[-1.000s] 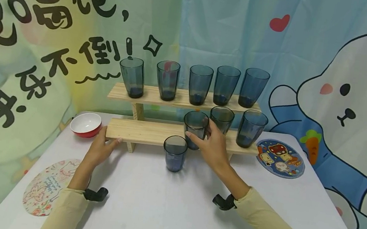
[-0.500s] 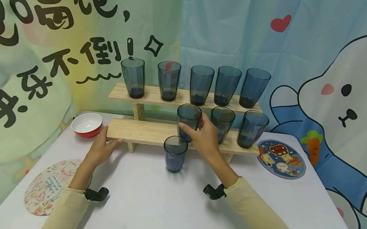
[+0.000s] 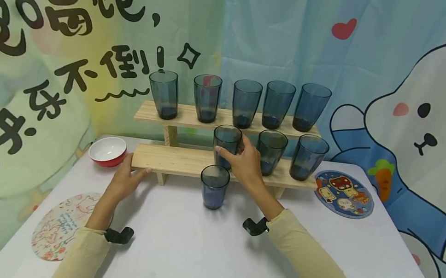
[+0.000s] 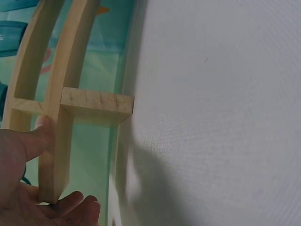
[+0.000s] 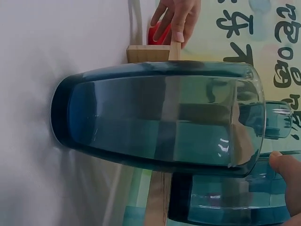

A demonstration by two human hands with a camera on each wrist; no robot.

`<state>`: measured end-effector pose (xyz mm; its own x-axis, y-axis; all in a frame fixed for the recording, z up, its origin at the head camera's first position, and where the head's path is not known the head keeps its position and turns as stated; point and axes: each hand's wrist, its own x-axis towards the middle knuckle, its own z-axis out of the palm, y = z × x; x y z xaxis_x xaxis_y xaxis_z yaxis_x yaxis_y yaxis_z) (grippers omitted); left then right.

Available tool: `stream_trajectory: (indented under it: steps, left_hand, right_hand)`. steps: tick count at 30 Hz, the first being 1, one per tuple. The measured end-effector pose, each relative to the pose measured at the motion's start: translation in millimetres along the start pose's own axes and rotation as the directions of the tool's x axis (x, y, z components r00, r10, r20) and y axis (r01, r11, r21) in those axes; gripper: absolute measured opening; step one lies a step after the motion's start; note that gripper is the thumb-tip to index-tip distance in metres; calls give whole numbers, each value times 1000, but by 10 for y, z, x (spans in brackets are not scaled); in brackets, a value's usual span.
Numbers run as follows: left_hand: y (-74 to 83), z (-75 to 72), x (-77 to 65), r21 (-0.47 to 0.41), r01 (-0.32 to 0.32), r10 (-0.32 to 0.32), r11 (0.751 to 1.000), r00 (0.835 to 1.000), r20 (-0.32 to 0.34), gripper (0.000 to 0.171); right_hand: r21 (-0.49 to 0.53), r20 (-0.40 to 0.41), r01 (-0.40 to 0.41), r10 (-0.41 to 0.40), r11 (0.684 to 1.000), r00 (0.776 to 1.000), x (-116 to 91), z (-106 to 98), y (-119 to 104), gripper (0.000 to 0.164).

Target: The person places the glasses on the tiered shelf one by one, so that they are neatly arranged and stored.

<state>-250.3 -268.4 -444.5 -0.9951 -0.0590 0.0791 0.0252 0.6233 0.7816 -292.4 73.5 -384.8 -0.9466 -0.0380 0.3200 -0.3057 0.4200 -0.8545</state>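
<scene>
My right hand (image 3: 248,164) grips a blue-tinted drinking glass (image 3: 226,138), upright at the lower board of a two-tier wooden rack (image 3: 170,159). In the right wrist view my thumb lies against this glass (image 5: 230,200). Another blue glass (image 3: 213,194) stands on the table in front of the rack and covers part of the held one. My left hand (image 3: 122,184) holds the left end of the lower board. The left wrist view shows its thumb on one face of the board (image 4: 59,155) and fingers around the end.
Several matching glasses (image 3: 245,104) line the upper board. Two more glasses (image 3: 271,152) stand on the lower board's right part. A red-and-white bowl (image 3: 107,151) sits by my left hand. Round mats lie at left (image 3: 57,230) and right (image 3: 343,194) on the white table (image 3: 192,256).
My right hand has carried the glass leftward and slightly back, away from the two glasses at right. In the last half second it moved only a little. My left hand stays on the board.
</scene>
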Motion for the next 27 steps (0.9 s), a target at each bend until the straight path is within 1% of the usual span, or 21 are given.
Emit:
stream_trajectory:
  steps: [3,7,11,14,17,20,24,27]
  left_hand:
    - [0,2,4,1,-10,10,1000,1000,1,74]
    - [-1,5,2,1,-20,20,1000,1000,-1,74]
    - [-3,10,-5,-3,-13,13,1000,1000,4,75]
    - [-7,10,-15,-4,-4,4,1000,1000,9,76]
    - [-10,6,-22,-11,-3,3,1000,1000,9,76]
    - [-9,6,-21,-10,-7,7,1000,1000,10,75]
    - [0,12,-19,-7,-7,7,1000,1000,8,75]
    - [10,15,-18,-9,-4,4,1000,1000,8,75]
  right_hand:
    - [3,13,-11,11,1000,1000,2,-5,24,86]
    - [21,51,-28,27,999,998,1,-9,64,93]
    - [35,80,-44,41,998,996,-20,-24,81,101]
    - [39,99,-56,52,998,994,-75,-59,55,106]
    - [50,131,-67,60,996,990,-180,-124,-8,109]
    - [71,157,-88,75,994,985,-335,-211,-95,110]
    - [105,170,-83,64,991,983,-562,-309,-171,107]
    - [107,176,-64,45,992,983,-701,-329,-143,102]
